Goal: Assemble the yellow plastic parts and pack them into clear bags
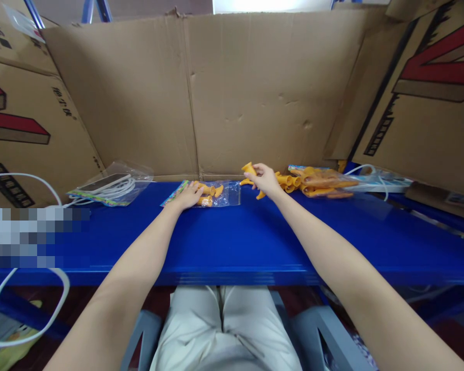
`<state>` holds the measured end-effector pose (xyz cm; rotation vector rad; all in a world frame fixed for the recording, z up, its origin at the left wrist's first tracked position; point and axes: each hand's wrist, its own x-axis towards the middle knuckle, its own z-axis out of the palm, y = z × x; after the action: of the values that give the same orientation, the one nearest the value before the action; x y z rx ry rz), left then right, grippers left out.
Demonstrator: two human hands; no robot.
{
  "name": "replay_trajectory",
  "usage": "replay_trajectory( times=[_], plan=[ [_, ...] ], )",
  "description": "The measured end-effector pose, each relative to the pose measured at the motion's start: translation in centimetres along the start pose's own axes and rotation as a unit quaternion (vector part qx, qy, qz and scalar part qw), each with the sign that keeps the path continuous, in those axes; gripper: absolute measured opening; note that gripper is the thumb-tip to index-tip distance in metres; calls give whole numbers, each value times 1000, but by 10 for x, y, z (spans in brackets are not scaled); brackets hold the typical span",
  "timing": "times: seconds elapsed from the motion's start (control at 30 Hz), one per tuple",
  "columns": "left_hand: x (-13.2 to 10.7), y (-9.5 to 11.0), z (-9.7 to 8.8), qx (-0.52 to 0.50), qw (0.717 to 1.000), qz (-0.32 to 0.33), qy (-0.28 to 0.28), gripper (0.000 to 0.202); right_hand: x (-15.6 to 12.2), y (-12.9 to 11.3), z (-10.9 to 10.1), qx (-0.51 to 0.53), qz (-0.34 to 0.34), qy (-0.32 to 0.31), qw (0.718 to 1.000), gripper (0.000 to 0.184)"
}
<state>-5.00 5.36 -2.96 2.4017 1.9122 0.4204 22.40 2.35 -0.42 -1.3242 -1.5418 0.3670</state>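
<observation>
My left hand lies flat over a clear plastic bag with a colourful header, pressing on its left part. Inside the bag are several orange-yellow plastic pieces, some tube-shaped with flared ends. Just to the right, my right hand pinches an orange-yellow plastic piece with a round flared end, held above the table. Behind and beside that hand, a pile of similar orange-yellow pieces rests on the table. My right fingers partly hide the held piece.
Filled bags of orange pieces lie at the right on the blue table. On the left, a clear bag holds a white cable and a flat device. Cardboard walls enclose the back and sides. A white cable loops over the left front edge.
</observation>
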Motion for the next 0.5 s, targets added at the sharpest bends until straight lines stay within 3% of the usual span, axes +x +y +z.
replay_trajectory(
  times=[0.07,0.23,0.4,0.5],
  plan=[
    [-7,4,-6,-4,999,-44,7,64,-5,2,2,-110,-29,-73,991,35],
    [-17,8,-16,-14,992,-126,12,70,-14,-5,3,-321,-89,-206,920,38],
    [-17,6,-16,-23,988,-150,3,74,-18,-24,-12,-451,-10,-237,860,29],
    [-16,7,-15,-25,993,-113,-11,69,-17,-27,-20,-456,33,-261,850,16]
  ],
)
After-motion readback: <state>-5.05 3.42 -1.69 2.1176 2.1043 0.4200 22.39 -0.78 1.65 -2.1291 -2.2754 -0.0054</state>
